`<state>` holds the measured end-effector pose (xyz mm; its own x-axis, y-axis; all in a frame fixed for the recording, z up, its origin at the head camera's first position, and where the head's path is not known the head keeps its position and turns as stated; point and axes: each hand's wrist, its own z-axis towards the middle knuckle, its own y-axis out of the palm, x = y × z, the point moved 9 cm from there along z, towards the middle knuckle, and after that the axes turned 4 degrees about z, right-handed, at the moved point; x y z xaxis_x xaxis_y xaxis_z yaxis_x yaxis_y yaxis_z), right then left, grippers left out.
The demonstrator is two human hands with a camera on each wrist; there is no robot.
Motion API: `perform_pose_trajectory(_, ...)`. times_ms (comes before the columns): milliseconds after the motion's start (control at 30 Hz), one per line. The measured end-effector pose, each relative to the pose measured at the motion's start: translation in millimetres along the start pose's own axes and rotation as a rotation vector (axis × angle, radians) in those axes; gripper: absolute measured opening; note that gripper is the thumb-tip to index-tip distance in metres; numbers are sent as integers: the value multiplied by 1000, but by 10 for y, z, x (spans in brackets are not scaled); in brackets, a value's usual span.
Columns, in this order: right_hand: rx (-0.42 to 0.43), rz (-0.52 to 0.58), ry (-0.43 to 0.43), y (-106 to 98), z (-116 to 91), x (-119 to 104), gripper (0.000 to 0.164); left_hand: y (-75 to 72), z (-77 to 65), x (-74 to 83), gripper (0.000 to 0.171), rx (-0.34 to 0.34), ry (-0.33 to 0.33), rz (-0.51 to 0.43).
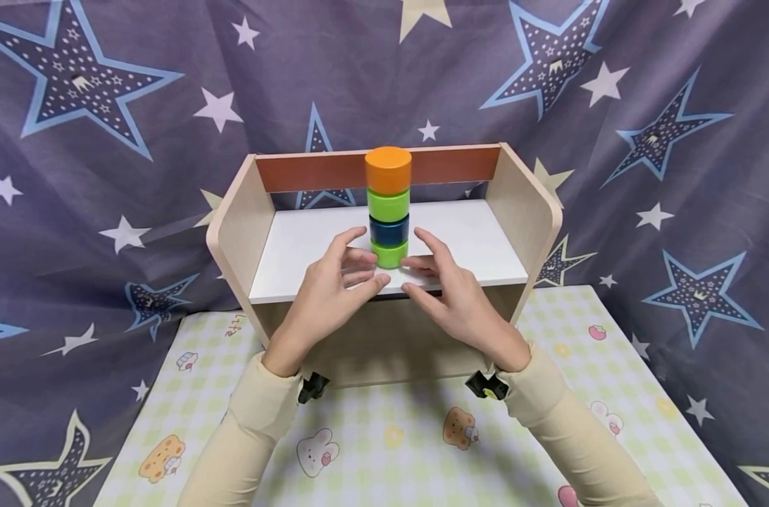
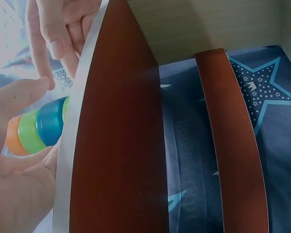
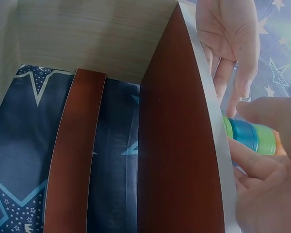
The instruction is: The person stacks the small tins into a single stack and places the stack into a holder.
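A stack of round, smooth-sided pieces stands upright near the front edge of a white shelf, in the head view. An orange piece tops it, over a green piece, a dark blue piece and another green piece at the bottom. Left of the stack, my left hand has its fingers spread and gently bent, fingertips right beside the lowest piece. My right hand mirrors it from the right, its thumb low in front of the shelf edge. Both wrist views show the stack partly hidden by fingers and shelf.
The stack stands on a small wooden shelf unit with a white top, raised side panels and a reddish-brown back rail. Beneath is a checked tablecloth. A star-patterned curtain hangs behind.
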<state>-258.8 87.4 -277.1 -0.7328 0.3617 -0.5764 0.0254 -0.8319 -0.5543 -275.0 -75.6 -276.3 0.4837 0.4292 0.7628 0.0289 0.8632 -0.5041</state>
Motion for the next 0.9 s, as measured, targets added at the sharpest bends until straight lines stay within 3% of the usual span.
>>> perform_pose_trajectory(233,-63,-49,-17,75,2,-15,84,13,-5,7,76,-19,11,8)
perform_pose_trajectory(500,-121,-137,-12,148,10,-31,69,30,-2,-7,78,-44,-7,32)
perform_pose_trajectory(733,-120,-178,-17,157,-4,-42,62,36,-13,9,73,-50,7,19)
perform_pose_trajectory(900,-81,-121,-38,107,-18,-66,62,34,-36,66,63,-22,75,-20)
